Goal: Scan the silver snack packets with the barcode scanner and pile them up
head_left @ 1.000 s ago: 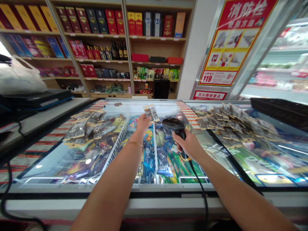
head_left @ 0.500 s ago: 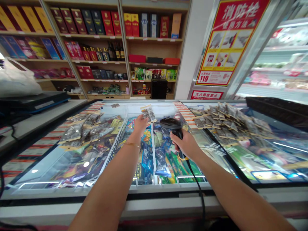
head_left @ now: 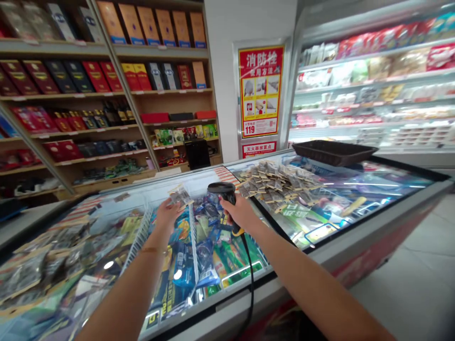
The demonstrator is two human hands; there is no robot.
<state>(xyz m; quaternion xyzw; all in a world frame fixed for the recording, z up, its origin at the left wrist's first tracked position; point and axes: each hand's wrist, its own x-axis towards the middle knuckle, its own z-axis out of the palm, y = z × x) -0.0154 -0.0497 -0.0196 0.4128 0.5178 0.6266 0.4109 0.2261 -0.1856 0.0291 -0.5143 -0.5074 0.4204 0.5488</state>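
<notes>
So the left hand (head_left: 168, 213) has a small flat snack packet (head_left: 180, 195) pinched by its near edge, fingers pretty much closed on it; the packet's up over the glass-topped chest freezer (head_left: 341, 248), near the scanner head but not touching it; right hand (head_left: 239, 210) is wrapped around the grip of a black handheld barcode scanner (head_left: 222, 188), head facing left toward the packet, can't tell if the trigger's squeezed; its black cable (head_left: 251, 279) hangs down over the freezer's front edge; a big heap of similar packets (head_left: 275, 182) sits on the glass to the right, with a dark plastic tray (head_left: 334, 152) just behind it; another spread of packets (head_left: 39, 270) lies on the left side; bagged frozen goods (head_left: 204, 255) show through the glass below.
</notes>
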